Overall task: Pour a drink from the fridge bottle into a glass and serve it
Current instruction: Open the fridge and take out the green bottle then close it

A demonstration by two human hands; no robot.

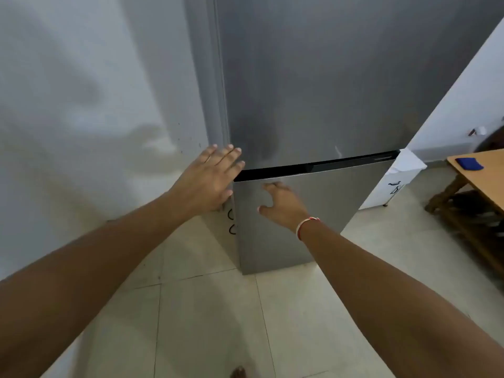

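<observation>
Up close, fridge (313,105) doors closed, left hand (210,178) splayed at its corner, right hand (283,204) fingers (268,186) spread, empty

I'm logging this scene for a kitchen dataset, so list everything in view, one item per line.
Fridge: one, grey steel, centre, against the wall; both doors look shut.
Lower fridge door: one, brushed silver, below a dark gap.
Wall: white, left of the fridge.
Floor: pale tiles, foreground.
Wooden table: one, light brown, right edge.
Blue object: one, on the table; too small to identify.
White cabinet: one, right of the fridge, partly hidden.
Wristband: one, white and red, on the right wrist.
Left hand: open, empty, flat at the fridge's left edge.
Right hand: open, empty, fingers on the lower door's top.
</observation>
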